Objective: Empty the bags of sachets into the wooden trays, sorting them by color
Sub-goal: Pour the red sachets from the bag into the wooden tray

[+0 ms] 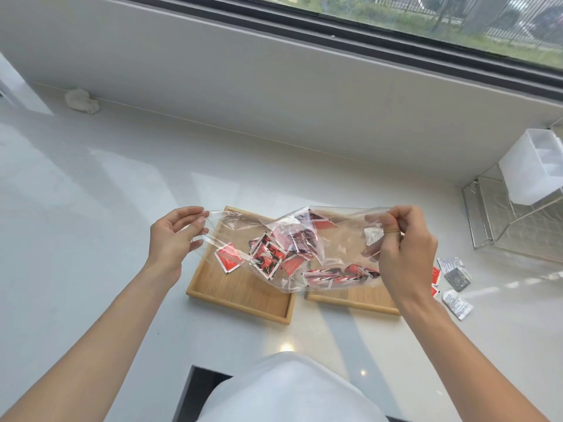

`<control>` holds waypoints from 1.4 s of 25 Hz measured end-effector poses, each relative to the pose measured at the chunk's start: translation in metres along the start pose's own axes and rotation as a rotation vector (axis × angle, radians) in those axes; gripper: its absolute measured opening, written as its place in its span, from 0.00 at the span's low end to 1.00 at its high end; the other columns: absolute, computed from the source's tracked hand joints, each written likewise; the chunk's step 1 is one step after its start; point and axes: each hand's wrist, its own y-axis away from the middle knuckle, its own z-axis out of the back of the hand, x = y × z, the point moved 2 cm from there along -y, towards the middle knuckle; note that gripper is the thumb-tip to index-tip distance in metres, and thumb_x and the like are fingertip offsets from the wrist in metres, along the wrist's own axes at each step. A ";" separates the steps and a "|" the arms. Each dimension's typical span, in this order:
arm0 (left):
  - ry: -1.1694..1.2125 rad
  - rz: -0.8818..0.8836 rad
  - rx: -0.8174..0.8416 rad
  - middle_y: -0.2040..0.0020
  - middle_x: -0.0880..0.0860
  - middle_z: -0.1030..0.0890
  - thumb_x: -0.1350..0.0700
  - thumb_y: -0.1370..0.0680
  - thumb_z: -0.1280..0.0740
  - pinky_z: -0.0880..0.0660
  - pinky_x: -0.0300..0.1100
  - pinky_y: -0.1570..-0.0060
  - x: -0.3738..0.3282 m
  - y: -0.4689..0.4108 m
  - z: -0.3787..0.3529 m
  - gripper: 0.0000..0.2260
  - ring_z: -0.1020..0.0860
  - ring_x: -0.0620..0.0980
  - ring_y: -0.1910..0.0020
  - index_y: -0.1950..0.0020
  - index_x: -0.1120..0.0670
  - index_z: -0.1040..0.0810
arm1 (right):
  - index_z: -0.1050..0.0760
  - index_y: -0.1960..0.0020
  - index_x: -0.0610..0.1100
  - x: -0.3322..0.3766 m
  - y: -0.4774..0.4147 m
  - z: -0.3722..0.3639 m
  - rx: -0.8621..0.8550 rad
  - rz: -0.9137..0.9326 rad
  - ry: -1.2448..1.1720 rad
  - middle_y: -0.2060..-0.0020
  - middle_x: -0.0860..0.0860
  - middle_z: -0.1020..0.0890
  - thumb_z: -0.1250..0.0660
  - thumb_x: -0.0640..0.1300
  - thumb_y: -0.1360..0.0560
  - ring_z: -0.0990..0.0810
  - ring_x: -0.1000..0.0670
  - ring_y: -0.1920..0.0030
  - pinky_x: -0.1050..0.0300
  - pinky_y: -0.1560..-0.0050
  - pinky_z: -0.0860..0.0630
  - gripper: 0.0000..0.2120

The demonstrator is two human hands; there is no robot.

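White garment point(292, 388), at the lower edge of the head view, nearest the wearer, between the two forearms.

Left hand point(175, 239): fingers pinched shut on one edge of the clear plastic bag point(338, 251).

Right hand point(402, 251): closed on the opposite edge; the bag is stretched between both hands, held in the air.

Red sachets point(274, 257): a cluster inside the bag, sagging between the hands; one or two may already be slipping out at the left-hand end, though the film makes this hard to tell.

Left wooden tray point(240, 296): on the counter point(91, 193) below the bag and just right of the left hand; bare floor showing.

Right wooden tray point(353, 300): touching or just beside the first, under the right hand.

Loose sachets point(457, 281), silver-white and red: on the counter just beyond the right hand.

Step in hand: emptying the red bag. The next move likely calls for tipping the open end over one tray and shaking gently.
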 end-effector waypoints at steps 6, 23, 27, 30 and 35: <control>-0.008 0.008 0.010 0.50 0.48 0.15 0.64 0.22 0.32 0.23 0.38 0.61 0.001 0.001 -0.008 0.08 0.20 0.46 0.61 0.49 0.51 0.19 | 0.32 0.53 0.45 0.008 -0.003 0.001 -0.018 0.036 -0.011 0.59 0.53 0.16 0.42 0.35 0.18 0.20 0.52 0.78 0.56 0.76 0.25 0.07; -0.002 -0.015 0.062 0.51 0.47 0.14 0.64 0.22 0.31 0.21 0.40 0.60 -0.007 -0.002 -0.035 0.08 0.19 0.45 0.59 0.50 0.51 0.19 | 0.32 0.53 0.45 0.012 -0.005 0.020 -0.104 0.028 -0.048 0.59 0.53 0.15 0.42 0.38 0.18 0.20 0.50 0.78 0.48 0.74 0.25 0.06; 0.005 -0.031 0.086 0.51 0.48 0.14 0.64 0.22 0.31 0.20 0.38 0.61 -0.012 0.000 -0.050 0.08 0.19 0.43 0.60 0.49 0.52 0.19 | 0.33 0.54 0.48 0.015 -0.007 0.035 -0.174 0.052 -0.066 0.59 0.53 0.16 0.42 0.38 0.18 0.21 0.50 0.78 0.54 0.74 0.28 0.08; -0.004 -0.045 0.094 0.51 0.47 0.15 0.64 0.22 0.31 0.20 0.39 0.59 -0.017 0.000 -0.057 0.08 0.19 0.42 0.59 0.48 0.52 0.19 | 0.36 0.56 0.54 0.018 -0.007 0.040 -0.198 0.055 -0.069 0.59 0.54 0.16 0.43 0.39 0.17 0.21 0.50 0.78 0.54 0.75 0.28 0.13; 0.010 -0.060 0.104 0.50 0.48 0.14 0.64 0.22 0.31 0.20 0.37 0.62 -0.024 0.000 -0.064 0.08 0.19 0.43 0.62 0.48 0.52 0.19 | 0.33 0.54 0.47 0.015 -0.005 0.048 -0.217 0.044 -0.085 0.59 0.53 0.15 0.42 0.40 0.17 0.21 0.50 0.78 0.49 0.75 0.27 0.07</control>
